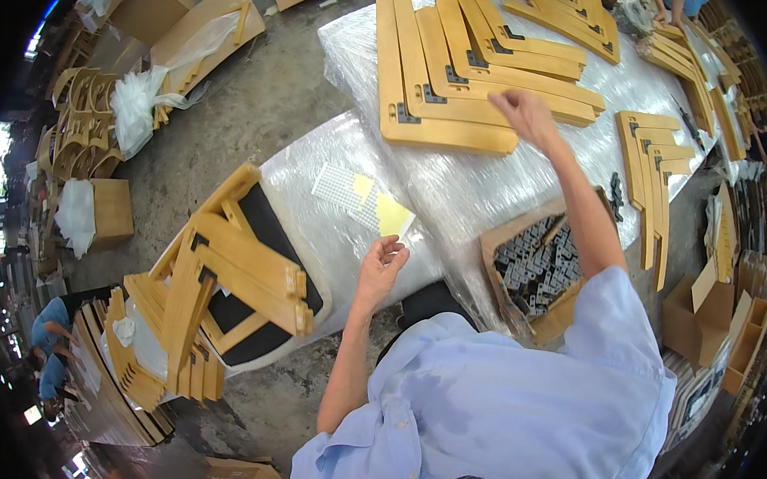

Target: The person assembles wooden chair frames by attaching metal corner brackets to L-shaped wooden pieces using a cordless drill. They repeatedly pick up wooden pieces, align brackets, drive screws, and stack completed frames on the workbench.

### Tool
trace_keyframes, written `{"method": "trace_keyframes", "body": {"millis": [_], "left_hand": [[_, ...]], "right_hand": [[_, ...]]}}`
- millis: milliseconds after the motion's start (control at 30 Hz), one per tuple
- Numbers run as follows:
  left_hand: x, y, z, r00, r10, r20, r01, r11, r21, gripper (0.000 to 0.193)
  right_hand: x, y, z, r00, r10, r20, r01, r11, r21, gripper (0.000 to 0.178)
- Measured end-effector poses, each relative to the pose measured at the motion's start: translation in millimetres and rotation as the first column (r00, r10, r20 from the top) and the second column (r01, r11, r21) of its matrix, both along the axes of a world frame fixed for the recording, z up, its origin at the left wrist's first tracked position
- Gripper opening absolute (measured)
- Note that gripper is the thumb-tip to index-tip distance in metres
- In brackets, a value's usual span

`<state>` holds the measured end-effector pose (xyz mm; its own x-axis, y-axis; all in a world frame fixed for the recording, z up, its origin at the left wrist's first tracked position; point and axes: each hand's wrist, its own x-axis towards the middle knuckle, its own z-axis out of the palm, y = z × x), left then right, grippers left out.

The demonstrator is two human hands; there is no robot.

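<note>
My left hand (380, 270) is loosely curled, with its fingers a little apart, beside the lower corner of a white sheet (332, 186) bearing small grid labels and yellow patches. No object shows in it. My right hand (527, 117) is closed, fingertips pinched together, above the end of an L-shaped wooden frame piece (447, 136). Whatever it pinches, if anything, is too small to make out. Several such pieces lie nested in a row on the plastic-wrapped table (422, 176), with dark metal brackets (406, 114) at their inner corners.
A carton of dark metal brackets (535, 266) stands close at my right. More wooden frames (651, 168) lie on the right, and others are stacked on a black panel (270, 224) at left. Co-workers (53, 333) appear at far left and upper right. Cardboard boxes (703, 321) stand around.
</note>
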<state>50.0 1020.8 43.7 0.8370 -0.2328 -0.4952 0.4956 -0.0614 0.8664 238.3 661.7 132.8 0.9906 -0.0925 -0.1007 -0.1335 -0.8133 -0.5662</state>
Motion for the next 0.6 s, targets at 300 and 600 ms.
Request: {"method": "trace_keyframes", "body": {"millis": [300, 600], "left_hand": [[144.5, -30.5, -26.2, 0.992, 0.129, -0.016, -0.125, 0.982, 0.143, 0.075], [214.1, -65.0, -45.7, 0.985, 0.171, -0.024, -0.168, 0.981, 0.097, 0.094]], "right_hand": [[224.9, -162.0, -110.2, 0.983, -0.181, 0.035, 0.175, 0.856, -0.487, 0.073], [259.8, -187.2, -179.5, 0.927, 0.374, 0.011, -0.224, 0.577, -0.785, 0.036]]}}
